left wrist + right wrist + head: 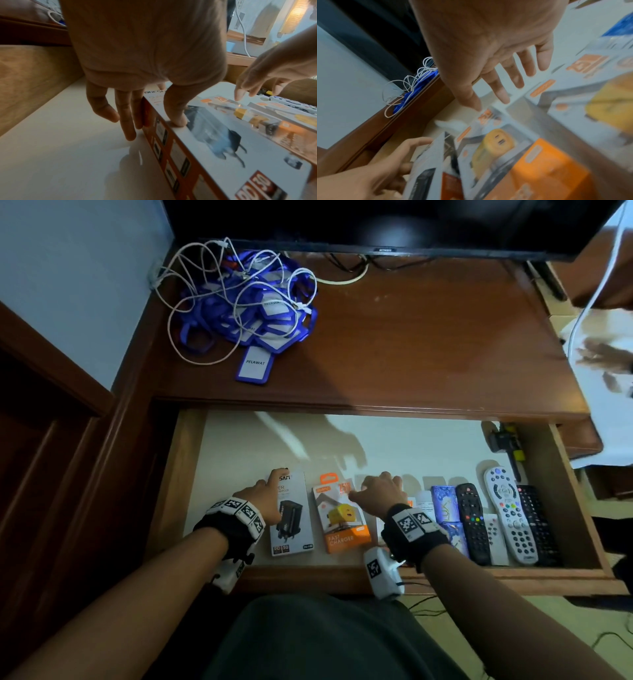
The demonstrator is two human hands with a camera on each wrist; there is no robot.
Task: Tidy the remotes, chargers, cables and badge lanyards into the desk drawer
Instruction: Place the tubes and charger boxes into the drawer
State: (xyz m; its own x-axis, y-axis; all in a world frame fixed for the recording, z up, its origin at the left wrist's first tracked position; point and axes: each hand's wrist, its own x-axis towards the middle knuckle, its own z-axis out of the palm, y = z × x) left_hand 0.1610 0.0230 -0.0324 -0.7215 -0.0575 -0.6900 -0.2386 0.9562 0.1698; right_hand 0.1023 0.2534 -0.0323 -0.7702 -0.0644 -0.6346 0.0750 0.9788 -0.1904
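Note:
The desk drawer (178,474) is pulled out, lined in white. A white charger box (293,525) (214,155) lies at its front left. My left hand (270,491) (154,128) has straight fingers against the box's left side and the thumb on its top. An orange charger box (342,518) (496,142) lies right of it. My right hand (376,487) (501,88) hovers spread over it, thumb tip touching its top end. A second orange box (599,101) lies under my right wrist. Several remotes (510,515) lie at the drawer's right. Blue badge lanyards (253,313) tangled with white cables (191,302) sit on the desktop.
Two blue boxes (445,501) lie between the orange boxes and the remotes. A black and yellow object (507,440) sits in the drawer's far right corner. A TV (376,227) stands at the desk's back. Bare drawer floor (342,440) shows behind the boxes.

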